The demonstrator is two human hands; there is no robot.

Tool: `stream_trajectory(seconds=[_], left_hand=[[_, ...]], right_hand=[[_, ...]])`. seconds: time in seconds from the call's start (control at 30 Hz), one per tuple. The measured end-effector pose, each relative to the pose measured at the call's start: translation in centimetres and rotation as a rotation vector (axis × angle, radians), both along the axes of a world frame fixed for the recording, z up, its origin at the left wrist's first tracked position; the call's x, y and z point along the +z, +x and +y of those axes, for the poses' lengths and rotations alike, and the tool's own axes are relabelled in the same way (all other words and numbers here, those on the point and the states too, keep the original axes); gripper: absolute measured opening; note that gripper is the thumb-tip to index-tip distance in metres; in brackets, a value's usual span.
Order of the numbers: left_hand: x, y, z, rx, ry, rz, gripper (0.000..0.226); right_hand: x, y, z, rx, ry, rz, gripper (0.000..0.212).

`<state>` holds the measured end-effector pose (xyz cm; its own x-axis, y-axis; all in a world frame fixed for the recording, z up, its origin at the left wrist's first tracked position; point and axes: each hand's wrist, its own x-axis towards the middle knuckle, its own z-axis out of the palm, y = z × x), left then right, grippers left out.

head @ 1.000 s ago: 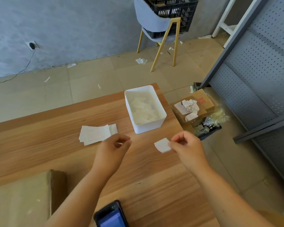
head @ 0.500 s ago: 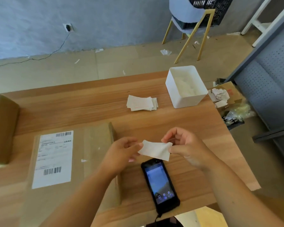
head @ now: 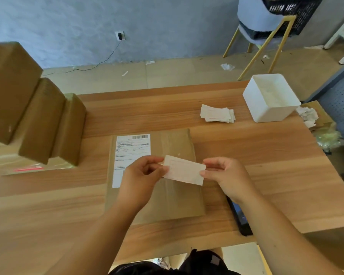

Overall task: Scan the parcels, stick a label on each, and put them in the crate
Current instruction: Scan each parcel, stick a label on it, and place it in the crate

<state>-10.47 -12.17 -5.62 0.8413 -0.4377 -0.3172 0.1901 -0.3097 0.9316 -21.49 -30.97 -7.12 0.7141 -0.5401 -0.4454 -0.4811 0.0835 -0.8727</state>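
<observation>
- One label (head: pixel 184 170) is held just above the flat parcel (head: pixel 175 143), mid table (head: pixel 266 175), toward its front edge.
- Grip: left hand (head: pixel 141 179) pinches its left end and right hand (head: pixel 226 175) its right end. Thumbs and fingertips are closed on paper, other fingers loosely curled.
- Handling, my guess: thin, floppy, light, probably tacky underneath. Hold the short ends only and keep it taut.
- Parcel looks like stiff cardboard, with a bare patch right of its shipping sheet (head: pixel 131 149).
- Outward: spare labels (head: pixel 216 113) and white bin (head: pixel 270 108) sit near the far right corner. The crate (head: pixel 298 8) is on a chair (head: pixel 256 18) beyond the table.
</observation>
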Motion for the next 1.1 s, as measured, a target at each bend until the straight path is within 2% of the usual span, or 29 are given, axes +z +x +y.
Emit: stream_trajectory(seconds=[0.07, 0.13, 0.23, 0.43, 0.53, 0.7, 0.9, 1.1], left_hand=[[0.0, 0.0, 1.6, 0.037, -0.027, 0.018, 0.014], [-0.1, 0.1, 3.2, 0.069, -0.033, 0.025, 0.009], [-0.6, 0.3, 5.4, 0.12, -0.021, 0.046, 0.004], [-1.8, -0.4, 9.3, 0.227, 0.055, 0.067, 0.007], [-2.6, -0.9, 10.6, 0.279, 0.13, 0.031, 0.008], [-3.5, -1.3, 11.8, 0.29, 0.246, -0.016, 0.009], [-4.6, -1.4, 12.2, 0.266, 0.359, -0.093, 0.005], [-5.4, -1.5, 12.0, 0.191, 0.428, -0.24, 0.016]], right_hand=[[-0.2, 0.7, 1.7, -0.018, -0.071, 0.032, 0.013], [-0.3, 1.4, 3.1, -0.043, -0.043, 0.012, 0.009], [-0.1, 2.0, 5.1, -0.026, 0.054, -0.053, 0.012], [-0.1, 2.7, 9.4, 0.029, 0.091, -0.107, 0.014], [-0.9, 2.6, 10.9, 0.085, 0.015, -0.094, 0.027], [-2.6, 2.5, 12.3, 0.213, -0.119, -0.069, 0.031], [-3.6, 2.8, 13.0, 0.207, -0.16, -0.06, 0.036], [-4.0, 3.0, 13.2, 0.197, -0.276, -0.025, 0.04]])
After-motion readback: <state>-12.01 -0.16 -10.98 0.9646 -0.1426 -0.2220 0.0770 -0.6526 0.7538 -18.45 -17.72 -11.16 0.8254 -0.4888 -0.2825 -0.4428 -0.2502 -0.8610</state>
